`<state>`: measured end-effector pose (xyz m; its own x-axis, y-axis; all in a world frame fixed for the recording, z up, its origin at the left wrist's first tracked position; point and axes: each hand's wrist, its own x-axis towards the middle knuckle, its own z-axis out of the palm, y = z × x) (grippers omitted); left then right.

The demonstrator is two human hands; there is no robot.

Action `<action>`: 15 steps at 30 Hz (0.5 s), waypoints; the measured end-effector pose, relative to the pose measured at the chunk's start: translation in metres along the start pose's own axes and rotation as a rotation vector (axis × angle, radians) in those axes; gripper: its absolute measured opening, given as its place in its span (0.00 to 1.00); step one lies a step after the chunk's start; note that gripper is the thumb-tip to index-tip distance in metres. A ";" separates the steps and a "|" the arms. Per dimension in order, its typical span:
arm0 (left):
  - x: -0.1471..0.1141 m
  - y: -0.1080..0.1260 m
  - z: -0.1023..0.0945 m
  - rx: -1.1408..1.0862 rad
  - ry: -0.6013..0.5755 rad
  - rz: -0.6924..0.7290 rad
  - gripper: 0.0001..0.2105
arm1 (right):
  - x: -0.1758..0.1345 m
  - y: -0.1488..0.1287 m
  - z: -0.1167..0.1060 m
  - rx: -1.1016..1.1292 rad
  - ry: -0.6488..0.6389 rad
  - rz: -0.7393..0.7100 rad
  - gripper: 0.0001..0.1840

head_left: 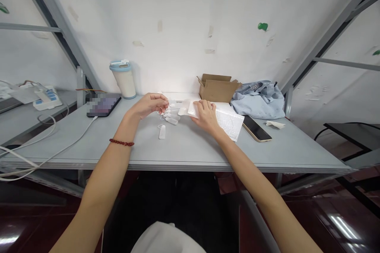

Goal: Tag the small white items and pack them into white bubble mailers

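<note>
My left hand (152, 105) is closed in a pinch above the table, its fingertips at the thin loop of a small white tag (172, 106). Just below lie several similar white tags (171, 120) with thin loops, and one single tag (162, 132) sits apart, closer to the table's front edge. With fingers bent over it, my right hand (206, 115) grips a white sheet (192, 109); its thumb is partly hidden. Under and beside that hand rests a shiny white plastic-looking packet (230, 123).
An open cardboard box (219, 89) and light blue cloth (259, 101) stand at the back right. A phone (257, 128) and crumpled tissue (275, 125) lie nearer. At left are a cup (124, 80), a tablet-like device (103, 105) and its white cable (74, 141).
</note>
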<state>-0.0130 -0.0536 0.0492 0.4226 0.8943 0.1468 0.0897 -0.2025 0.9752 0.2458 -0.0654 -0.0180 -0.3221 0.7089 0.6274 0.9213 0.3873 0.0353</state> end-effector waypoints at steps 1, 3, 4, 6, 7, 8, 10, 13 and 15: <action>0.000 0.001 0.003 0.009 -0.010 0.003 0.08 | 0.000 0.000 -0.001 -0.003 -0.008 0.001 0.26; -0.001 0.003 0.009 0.065 -0.040 -0.016 0.08 | 0.000 -0.002 -0.002 -0.004 -0.021 0.000 0.27; -0.001 0.003 0.013 0.106 -0.053 -0.029 0.08 | 0.001 -0.002 -0.002 -0.001 -0.024 -0.003 0.27; 0.000 0.002 0.018 0.192 -0.057 -0.053 0.08 | 0.001 -0.003 -0.003 0.006 -0.024 -0.011 0.27; 0.001 0.000 0.019 0.233 -0.045 -0.056 0.08 | 0.001 -0.003 -0.003 0.009 -0.021 -0.016 0.27; 0.003 -0.003 0.020 0.272 -0.021 -0.050 0.09 | 0.001 -0.003 -0.002 0.012 -0.015 -0.021 0.27; 0.007 -0.011 0.021 0.364 0.054 -0.001 0.09 | 0.001 -0.003 -0.002 0.022 0.000 -0.032 0.27; 0.013 -0.021 0.024 0.522 0.173 0.139 0.09 | 0.000 -0.003 -0.001 0.040 0.017 -0.051 0.25; 0.014 -0.024 0.029 0.578 0.208 0.209 0.09 | 0.000 -0.005 -0.001 0.047 0.019 -0.060 0.24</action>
<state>0.0167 -0.0475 0.0232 0.3054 0.8598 0.4091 0.5205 -0.5105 0.6844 0.2414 -0.0682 -0.0172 -0.3715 0.6724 0.6402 0.8891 0.4563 0.0366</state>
